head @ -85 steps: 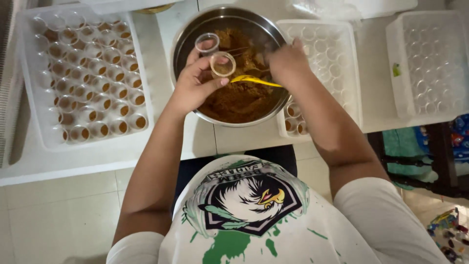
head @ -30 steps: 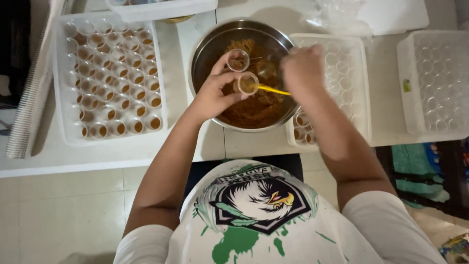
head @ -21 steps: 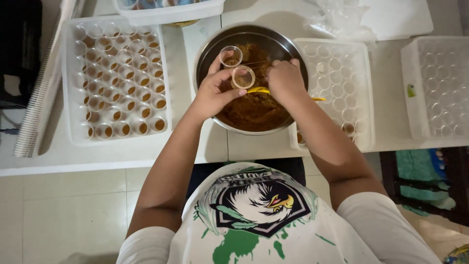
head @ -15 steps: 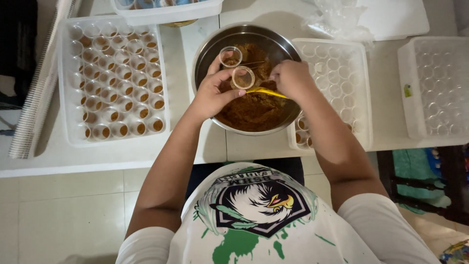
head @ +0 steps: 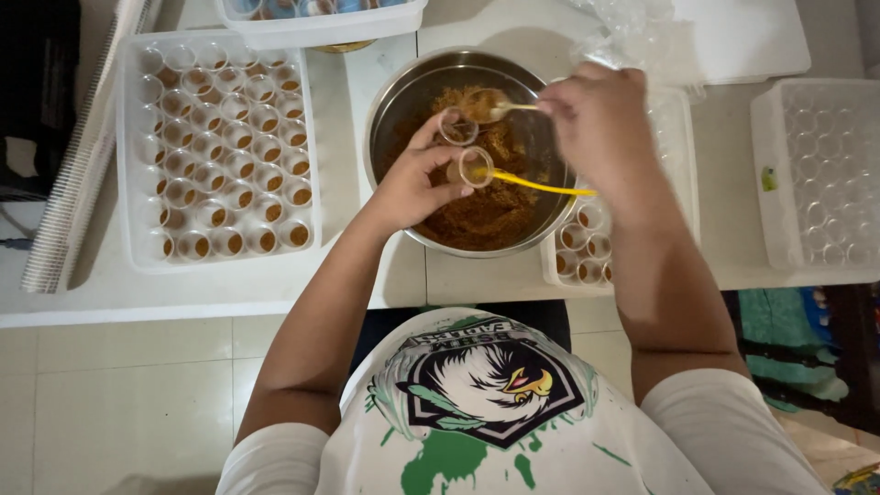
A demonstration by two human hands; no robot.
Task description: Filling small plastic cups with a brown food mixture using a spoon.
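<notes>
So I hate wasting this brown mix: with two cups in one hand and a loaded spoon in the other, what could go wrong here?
1. The left hand pinches two small clear cups at once; one could slip into the metal bowl.
2. The right hand holds a heaped spoon; the cup mouths look narrow, so mix may spill past.
3. The yellow spoon lies across the bowl and could get knocked.

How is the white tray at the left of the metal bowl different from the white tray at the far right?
The left tray holds small clear cups, most with brown filling; the far right tray shows only clear cups with no filling visible. The left tray lies wholly in view; the far right tray is cut by the picture edge. Both are white, rectangular, and rest on the white table.
</notes>
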